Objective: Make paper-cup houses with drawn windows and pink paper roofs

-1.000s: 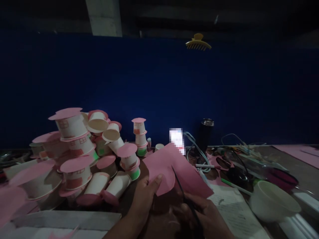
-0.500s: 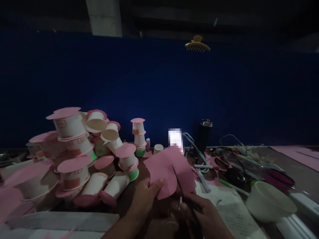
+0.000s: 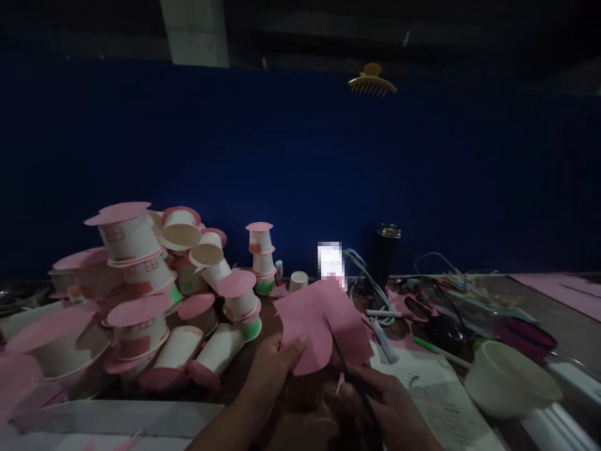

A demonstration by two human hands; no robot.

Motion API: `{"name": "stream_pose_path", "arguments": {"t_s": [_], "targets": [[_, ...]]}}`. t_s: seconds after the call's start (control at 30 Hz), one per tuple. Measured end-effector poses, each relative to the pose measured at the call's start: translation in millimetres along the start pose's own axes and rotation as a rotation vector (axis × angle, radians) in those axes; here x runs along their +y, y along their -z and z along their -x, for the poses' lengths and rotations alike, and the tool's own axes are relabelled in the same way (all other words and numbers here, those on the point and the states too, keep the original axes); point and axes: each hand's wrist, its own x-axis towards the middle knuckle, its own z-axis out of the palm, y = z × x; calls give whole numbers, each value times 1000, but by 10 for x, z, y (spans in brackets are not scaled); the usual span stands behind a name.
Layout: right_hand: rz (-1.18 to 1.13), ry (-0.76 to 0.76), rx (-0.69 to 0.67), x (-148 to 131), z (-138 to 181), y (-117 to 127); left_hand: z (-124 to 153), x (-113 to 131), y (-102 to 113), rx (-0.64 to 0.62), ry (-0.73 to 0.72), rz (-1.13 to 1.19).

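My left hand (image 3: 277, 363) pinches the lower left edge of a pink paper sheet (image 3: 305, 316), thumb on top. The sheet's near edge is cut in a curve. In my right hand (image 3: 370, 394) is a pair of scissors (image 3: 339, 347), its blades pointing up and away across the sheet. A cut runs between the rounded left part and the right part of the paper. A thin pink strip hangs by the blades, close to my right fingers. The scissors' handles are dark and partly hidden by my hand.
Paper cups with pink paper discs (image 3: 141, 310) crowd the left side, some stacked. A dark bottle (image 3: 387, 257) and a bright, pixelated screen (image 3: 331, 263) stand at the back. On the right are a white bowl (image 3: 509, 382), a printed sheet (image 3: 436, 391) and a glue tube (image 3: 385, 343).
The pink sheet has shifted slightly, its upper left corner moving a little right. Both hands keep nearly the same place and grip.
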Motion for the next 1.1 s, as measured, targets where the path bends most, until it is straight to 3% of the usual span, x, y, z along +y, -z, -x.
{"name": "stream_pose_path", "arguments": {"t_s": [0.17,0.77,1.1], "targets": [[2,24,-4,-27,14,-30,-27,-28,40,-56,4,24],[14,-9,-13,74,-23,26,-87,20,92,0,31,46],[-50,-45,30,-48,32,-49,-126,-10,171,-30,0,27]]}}
